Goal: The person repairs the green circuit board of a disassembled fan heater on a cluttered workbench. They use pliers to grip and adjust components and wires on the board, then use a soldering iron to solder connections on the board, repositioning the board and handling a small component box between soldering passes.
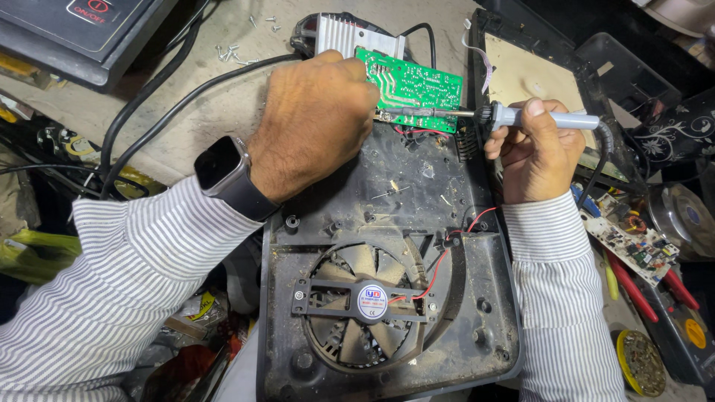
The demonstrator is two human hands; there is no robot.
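Observation:
My left hand [316, 123] rests closed at the left edge of a green circuit board [417, 88], gripping it where it stands tilted against a finned metal heat sink [346, 35]. My right hand [538, 152] holds a soldering iron [547, 119] with a pale blue handle; its metal tip points left and touches the lower edge of the board. Both hands are over an open black appliance base [387, 186] with a round cooling fan [370, 301] and red wires. A dark watch sits on my left wrist. Striped shirt sleeves cover both arms.
Black cables [149, 97] run across the bench at upper left, beside loose screws [231, 52] and a black appliance top [74, 30]. At right lie another circuit board [633, 249], red-handled pliers [640, 290], a beige panel [521, 71] and a yellow-rimmed tin [640, 362].

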